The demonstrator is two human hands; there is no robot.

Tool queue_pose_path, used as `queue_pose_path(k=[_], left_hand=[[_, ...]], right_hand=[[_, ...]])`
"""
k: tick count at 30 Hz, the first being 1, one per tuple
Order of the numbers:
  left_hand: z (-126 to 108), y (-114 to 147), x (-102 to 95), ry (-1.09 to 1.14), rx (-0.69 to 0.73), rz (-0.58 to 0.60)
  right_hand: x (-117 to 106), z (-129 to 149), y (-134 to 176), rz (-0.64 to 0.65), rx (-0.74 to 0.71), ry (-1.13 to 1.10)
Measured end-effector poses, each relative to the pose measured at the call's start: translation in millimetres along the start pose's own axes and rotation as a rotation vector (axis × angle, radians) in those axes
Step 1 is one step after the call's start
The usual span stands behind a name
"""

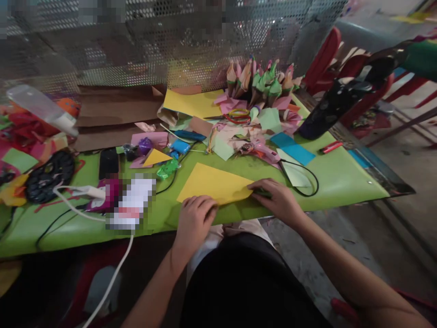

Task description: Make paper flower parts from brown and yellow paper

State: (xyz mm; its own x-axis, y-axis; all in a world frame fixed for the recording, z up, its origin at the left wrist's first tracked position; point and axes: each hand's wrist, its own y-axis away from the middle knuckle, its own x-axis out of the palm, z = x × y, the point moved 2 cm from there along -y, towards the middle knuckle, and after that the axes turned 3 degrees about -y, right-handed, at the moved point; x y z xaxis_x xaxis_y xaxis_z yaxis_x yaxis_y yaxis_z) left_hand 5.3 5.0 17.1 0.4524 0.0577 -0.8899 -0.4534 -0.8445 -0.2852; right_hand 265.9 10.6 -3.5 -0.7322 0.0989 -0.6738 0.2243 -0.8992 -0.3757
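- A clear plastic bottle (pixel 41 108) lies tilted at the far left, smooth and glossy; below it sits one round black object (pixel 51 175) with a lacy, pierced surface; I cannot tell what it is.
- One white cable (pixel 112 273) runs from a white plug down off the near edge of the table; thin black cords cross the cloth beside it.
- One flat black phone (pixel 108 162) lies face up on the green tablecloth (pixel 341 180), which is slick and slightly shiny.
- The left hand (pixel 194 221) presses palm down on the near left corner of the yellow paper sheet (pixel 213 183), fingers curled together and flat on the fold; the forearm comes up from below, wrist straight.
- The yellow paper sheet is matte, four-sided, lying flat at the near edge of the table, between the two hands; its near edge looks doubled over.
- A second, larger yellow sheet (pixel 193 104) lies further back, beside a heap of pink, green and blue paper scraps (pixel 235 136); too many to count.
- A cluster of rolled paper cones (pixel 262 82), pink and green, stands at the back; the number is unclear.
- The right hand (pixel 278 198) rests on the sheet's right corner, fingers closed over a small green object (pixel 262 193); arm bent, coming in from the right.
- One black bottle-like shape (pixel 336 107) leans at the right; one red pen-like item (pixel 330 146) lies near it.
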Motion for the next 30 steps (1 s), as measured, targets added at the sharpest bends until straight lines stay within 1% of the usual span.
queue_pose_path(k=[4, 7, 14, 18, 22, 30], left_hand=[[7, -15, 0.5, 0.016, -0.140, -0.054], [8, -24, -0.2, -0.032, -0.173, -0.059], [11, -35, 1.4, -0.203, -0.205, 0.002], [13, -37, 3.3, -0.259, -0.195, 0.012], [12, -38, 2.8, -0.254, -0.191, 0.016], [14, -40, 0.4, -0.233, -0.172, 0.030]], right_hand=[[-1, -3, 0, -0.076, 0.015, 0.020], [-1, -1, 1, -0.104, -0.025, 0.045], [2, 5, 8, -0.025, -0.147, 0.179], [6, 7, 10, 0.060, -0.212, 0.242], [7, 10, 11, 0.095, -0.206, 0.266], [7, 12, 11, 0.087, -0.203, 0.263]])
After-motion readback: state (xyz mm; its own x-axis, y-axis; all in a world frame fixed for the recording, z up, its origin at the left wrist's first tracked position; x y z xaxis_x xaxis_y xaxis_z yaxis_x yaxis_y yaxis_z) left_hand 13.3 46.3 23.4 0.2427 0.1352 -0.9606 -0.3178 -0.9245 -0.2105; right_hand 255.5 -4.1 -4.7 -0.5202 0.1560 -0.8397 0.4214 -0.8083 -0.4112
